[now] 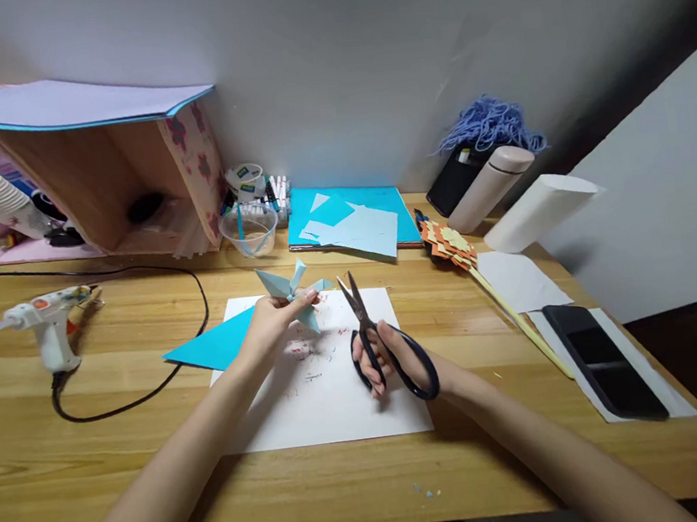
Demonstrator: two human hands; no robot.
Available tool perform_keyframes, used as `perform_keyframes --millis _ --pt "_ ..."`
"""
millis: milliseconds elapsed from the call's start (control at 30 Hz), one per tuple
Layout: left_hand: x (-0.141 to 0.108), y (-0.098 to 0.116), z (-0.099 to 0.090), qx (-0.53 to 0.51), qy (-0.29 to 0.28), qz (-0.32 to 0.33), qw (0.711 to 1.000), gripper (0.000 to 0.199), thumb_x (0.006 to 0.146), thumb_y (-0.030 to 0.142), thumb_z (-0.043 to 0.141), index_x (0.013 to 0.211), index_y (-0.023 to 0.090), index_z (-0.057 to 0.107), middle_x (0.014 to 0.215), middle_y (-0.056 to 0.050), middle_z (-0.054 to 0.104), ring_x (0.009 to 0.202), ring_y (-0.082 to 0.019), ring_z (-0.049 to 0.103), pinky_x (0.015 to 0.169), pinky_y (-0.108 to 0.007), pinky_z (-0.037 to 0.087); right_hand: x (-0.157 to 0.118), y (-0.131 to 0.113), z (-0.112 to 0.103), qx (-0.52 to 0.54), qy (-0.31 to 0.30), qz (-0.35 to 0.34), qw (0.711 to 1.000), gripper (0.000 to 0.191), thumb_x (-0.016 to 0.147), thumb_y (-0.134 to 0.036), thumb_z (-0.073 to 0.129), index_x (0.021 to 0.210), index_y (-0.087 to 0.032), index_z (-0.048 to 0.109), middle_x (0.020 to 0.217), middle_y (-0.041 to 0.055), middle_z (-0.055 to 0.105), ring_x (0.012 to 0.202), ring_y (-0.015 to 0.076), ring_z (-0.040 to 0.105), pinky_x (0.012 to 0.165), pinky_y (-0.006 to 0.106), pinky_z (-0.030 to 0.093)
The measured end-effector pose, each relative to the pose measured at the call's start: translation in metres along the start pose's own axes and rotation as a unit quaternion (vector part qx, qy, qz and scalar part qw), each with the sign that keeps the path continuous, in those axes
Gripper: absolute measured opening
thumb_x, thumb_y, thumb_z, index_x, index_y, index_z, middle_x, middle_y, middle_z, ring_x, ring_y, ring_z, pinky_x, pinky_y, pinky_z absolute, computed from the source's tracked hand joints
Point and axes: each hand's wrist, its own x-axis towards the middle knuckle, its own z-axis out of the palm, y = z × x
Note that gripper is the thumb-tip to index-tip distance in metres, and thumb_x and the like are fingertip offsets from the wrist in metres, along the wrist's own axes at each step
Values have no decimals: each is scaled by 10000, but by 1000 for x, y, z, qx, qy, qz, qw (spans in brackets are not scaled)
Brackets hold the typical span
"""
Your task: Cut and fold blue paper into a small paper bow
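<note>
Between the thumb and fingers of my left hand is a light blue paper pinwheel, its pointed blades spread outward. My right hand has its fingers through the black handles of a pair of scissors. The scissor blades point up and stand slightly apart, a short way right of the pinwheel and not touching it. Under both hands lies a white sheet of paper with small reddish scraps and marks on it. A bright blue paper piece reaches out to the left beneath my left forearm.
A white glue gun with a black cord stands on the left. Behind are an open box, a clear plastic cup and blue paper sheets. To the right are an orange-and-yellow paper flower, a phone and a bottle.
</note>
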Motion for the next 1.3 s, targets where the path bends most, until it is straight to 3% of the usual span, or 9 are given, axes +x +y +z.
perform_keyframes --millis 233,533,900,1300 --pt "-4 4 2 52 13 7 999 363 584 459 734 667 110 677 717 -89 682 662 -178 584 606 -269 408 -7 -2 11 -102 -23 23 994 643 750 -774 256 795 -167 464 474 -64 425 380 77 442 409 207 396" --pt "-10 1 12 17 -39 -56 998 346 572 444 741 643 116 655 653 -55 638 579 -129 526 560 -260 363 -3 3 10 -117 -22 9 993 629 759 -768 249 778 -172 452 463 -71 401 367 78 424 388 208 393" --pt "-8 0 12 5 -57 -63 996 294 587 393 745 639 123 643 637 -39 612 543 -105 490 519 -247 347 -5 -1 12 -130 -16 6 991 658 712 -805 256 768 -176 442 450 -82 378 348 74 395 373 214 395" --pt "-8 -2 13 -16 -76 -32 996 271 607 379 734 661 133 633 664 -35 624 591 -114 533 562 -240 392 -2 15 8 -141 -9 -26 990 648 702 -811 261 773 -184 413 471 -82 362 359 73 387 363 215 401"
